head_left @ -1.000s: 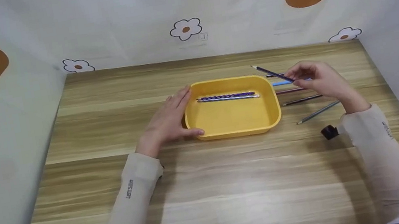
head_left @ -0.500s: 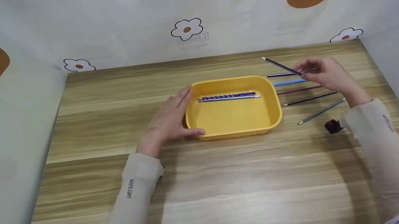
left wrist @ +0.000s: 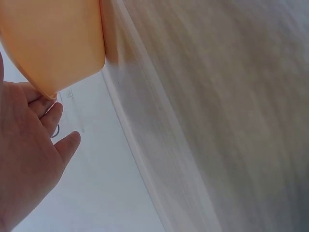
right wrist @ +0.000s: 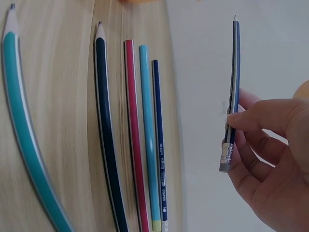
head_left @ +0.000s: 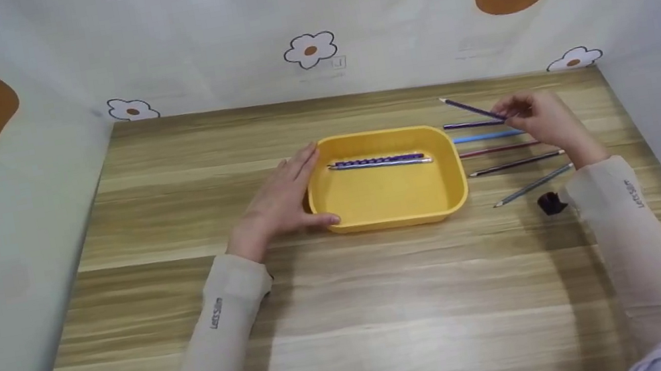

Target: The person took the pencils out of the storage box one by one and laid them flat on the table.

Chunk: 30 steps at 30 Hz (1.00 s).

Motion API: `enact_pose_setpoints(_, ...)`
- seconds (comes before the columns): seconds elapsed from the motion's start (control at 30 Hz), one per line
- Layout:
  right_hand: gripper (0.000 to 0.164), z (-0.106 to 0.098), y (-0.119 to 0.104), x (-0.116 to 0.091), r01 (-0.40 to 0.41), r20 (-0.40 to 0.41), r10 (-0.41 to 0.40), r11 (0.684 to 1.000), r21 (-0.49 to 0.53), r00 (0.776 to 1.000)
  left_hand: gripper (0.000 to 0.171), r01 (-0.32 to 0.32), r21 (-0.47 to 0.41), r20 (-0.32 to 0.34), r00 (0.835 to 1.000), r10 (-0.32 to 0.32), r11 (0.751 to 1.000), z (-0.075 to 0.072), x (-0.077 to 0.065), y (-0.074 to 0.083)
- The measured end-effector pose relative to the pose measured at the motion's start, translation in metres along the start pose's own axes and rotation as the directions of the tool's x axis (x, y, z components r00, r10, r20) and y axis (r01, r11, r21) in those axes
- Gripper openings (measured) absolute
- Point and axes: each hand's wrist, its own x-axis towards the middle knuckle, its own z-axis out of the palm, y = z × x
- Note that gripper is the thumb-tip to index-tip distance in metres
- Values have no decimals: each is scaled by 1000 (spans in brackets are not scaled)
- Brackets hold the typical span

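Note:
In the head view, a yellow plastic box point(head_left: 387, 225) holds a blue pencil point(head_left: 377, 165) and a purple patterned pencil point(head_left: 406, 157). My left hand point(head_left: 275, 203) rests against its left end, fingers at the far corner and thumb by the near one; the left wrist view shows those fingers touching the rim. Right of the box, my right hand point(head_left: 537, 118) pinches a dark blue pencil point(right wrist: 235, 63) near its eraser end. That pencil is raised, sharpened tip point(head_left: 442, 100) pointing to the far left; in the right wrist view, its metal band and grey eraser show below the thumb.
Several pencils lie on the wooden table under and beside my right hand: navy point(right wrist: 159, 125), light blue point(right wrist: 148, 121), red point(right wrist: 133, 121), dark point(right wrist: 105, 111) and teal point(right wrist: 24, 125). A printed curtain point(head_left: 213, 44) stands behind the table, with pale walls at both sides.
My right hand has moved right with the dark blue pencil, away from the box; in the last half second, the pencil's tip has dropped slightly. The left hand and the box stay put.

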Motion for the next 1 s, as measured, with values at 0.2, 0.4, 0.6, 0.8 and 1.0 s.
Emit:
enact_pose_setpoints(0.2,25,4,11,8,-10,28,11,1000,-28,1000,125,6,-9,2,1000,-6,1000,0,0,1)
enact_pose_setpoints(0.4,26,3,17,15,-45,42,47,998,-48,998,125,-6,-12,-2,1000,6,1000,0,0,0)
enact_pose_setpoints(0.6,28,2,21,22,-32,36,35,995,-96,999,125,-23,-13,-11,1000,22,1000,1,0,-1)
enact_pose_setpoints(0.8,26,6,28,25,-9,6,10,993,-120,1000,127,-14,-8,2,1000,14,1000,1,0,0)
enact_pose_setpoints(1.0,27,6,29,30,-9,18,11,989,-146,1000,127,-15,0,1,1000,15,1000,0,0,-1)
